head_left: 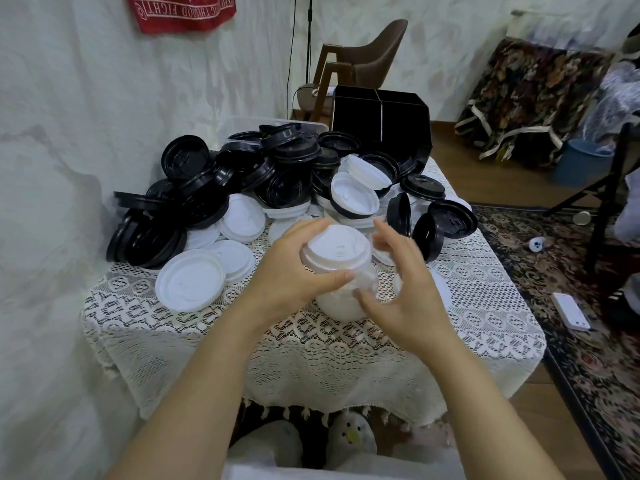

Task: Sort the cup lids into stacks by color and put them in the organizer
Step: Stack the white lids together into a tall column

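A small table (485, 341) under a white lace cloth fills my feed, set against a pale wall, with a patterned carpet (571, 358) on the floor to the right. Both bare forearms reach in from the near edge.

The left hand (287, 268) grips a stack of white lids (337, 252), fingers wrapped round its far side and thumb laid across its front. The stack is tilted with its top turned toward me. I cannot tell whether its base rests on the cloth.

The right hand (405, 289) sits just right of the stack, fingers spread and only loosely curved, gripping nothing. Its thumb tip is against or just short of the stack's lower part, and blur keeps me from telling which.

Left of the left hand, loose white lids (190, 282) lie flat on the cloth, overlapping one another. Beyond both hands rises a heap of black lids (214, 188), tumbled at every angle. A few white ones are mixed in straight past the fingertips, and several black ones stand on edge past the right hand.

Farther still, a little right of the hands, the black organizer (381, 112) stands at the table's far edge, a pale divider down its middle. A brown chair (377, 50) stands behind it.
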